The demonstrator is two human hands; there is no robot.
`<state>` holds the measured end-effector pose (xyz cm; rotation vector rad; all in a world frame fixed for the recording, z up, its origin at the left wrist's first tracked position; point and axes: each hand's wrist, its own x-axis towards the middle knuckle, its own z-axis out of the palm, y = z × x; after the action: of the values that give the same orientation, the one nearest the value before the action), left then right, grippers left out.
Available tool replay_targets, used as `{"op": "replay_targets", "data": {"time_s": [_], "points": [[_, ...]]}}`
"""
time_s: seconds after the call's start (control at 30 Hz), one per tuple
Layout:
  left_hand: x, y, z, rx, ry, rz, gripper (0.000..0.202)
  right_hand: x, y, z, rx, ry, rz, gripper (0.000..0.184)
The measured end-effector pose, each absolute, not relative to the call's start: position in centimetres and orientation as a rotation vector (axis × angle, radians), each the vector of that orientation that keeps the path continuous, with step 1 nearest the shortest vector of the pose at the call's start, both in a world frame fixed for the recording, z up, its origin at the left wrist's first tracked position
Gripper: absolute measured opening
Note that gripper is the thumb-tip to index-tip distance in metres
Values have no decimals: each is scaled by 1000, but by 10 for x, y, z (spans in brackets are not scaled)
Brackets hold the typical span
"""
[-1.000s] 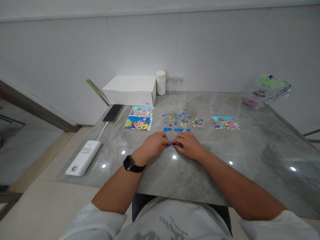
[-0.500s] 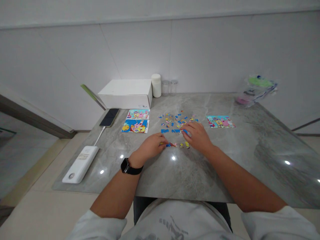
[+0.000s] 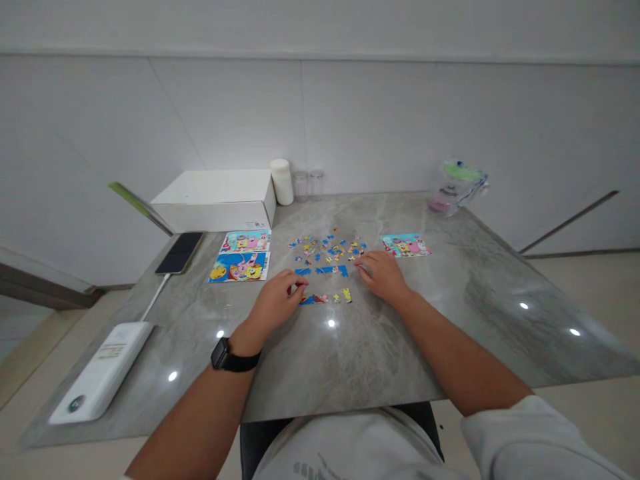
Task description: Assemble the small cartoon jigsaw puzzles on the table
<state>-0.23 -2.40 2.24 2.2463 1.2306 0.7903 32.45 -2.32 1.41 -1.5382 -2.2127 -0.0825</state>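
Loose jigsaw pieces lie scattered at the middle of the table. Nearer to me, blue pieces form a broken upper row. Below it runs a lower row with a joined strip and a few separate yellow pieces. My left hand, wearing a black watch, is by the left end of these rows, fingers curled and slightly apart, covering part of the strip's end. Just right of the blue row is my right hand, its fingers loosely bent with no piece visible in them.
Two picture cards lie on the left and another picture card on the right. A phone is cabled to a white power bank. At the back stand a white box, a white bottle, glasses and a plastic bag.
My right hand has moved off the blue row to its right, leaving the row's right end uncovered. My left hand has drawn back leftward from the lower strip. The camera view has shifted.
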Motion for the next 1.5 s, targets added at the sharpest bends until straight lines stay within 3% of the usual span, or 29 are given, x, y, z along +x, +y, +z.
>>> {"op": "replay_targets", "data": {"time_s": [0.5,0.73,0.93,1.5], "points": [[2,-14,12,1719,1314,1211,21,321,-30,12,-1700,-2351,102,22],[10,-14,5,1312,1200,1254,29,321,-28,10,-1700,-2371,112,22],[12,-14,11,1136,1124,1309,50,322,-27,8,-1696,-2379,112,22],[3,-7,18,992,1134,1400,54,318,9,28,-1610,-2192,144,26]]}}
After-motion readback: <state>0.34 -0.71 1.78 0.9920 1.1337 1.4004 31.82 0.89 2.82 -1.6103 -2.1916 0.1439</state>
